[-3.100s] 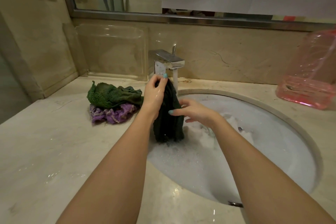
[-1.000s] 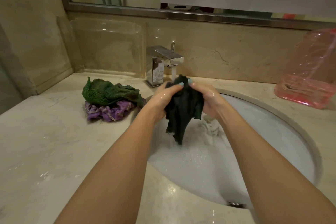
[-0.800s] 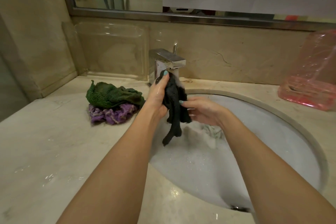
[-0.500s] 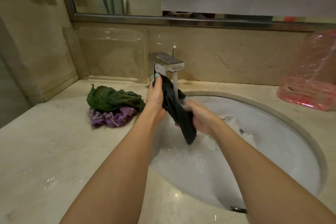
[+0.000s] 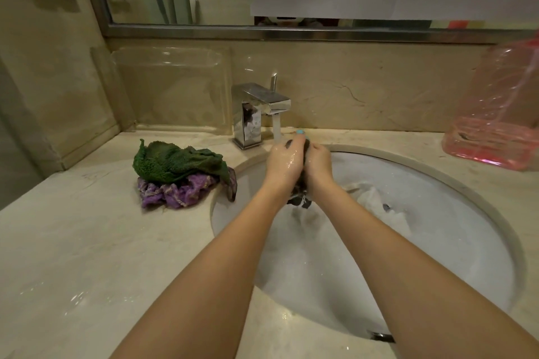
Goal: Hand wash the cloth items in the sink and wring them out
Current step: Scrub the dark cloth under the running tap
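Observation:
A dark cloth (image 5: 300,202) is bunched tight between both my hands, just under the running tap. My left hand (image 5: 284,162) and my right hand (image 5: 319,163) press together and grip it; only its lower end and a bit at the top show. Below them the oval sink (image 5: 455,183) holds foamy water with a white cloth (image 5: 376,198) lying in it. On the counter to the left of the sink, a wrung green cloth (image 5: 175,162) lies on top of a purple cloth (image 5: 178,192).
The chrome faucet (image 5: 261,112) runs water at the back of the sink. A pink plastic bottle (image 5: 501,114) stands at the back right. A clear plastic holder (image 5: 172,90) leans on the back wall. The marble counter (image 5: 87,256) is wet.
The dark cloth hung stretched between my hands half a second ago. Now both hands have closed together around it, bunching it up under the tap.

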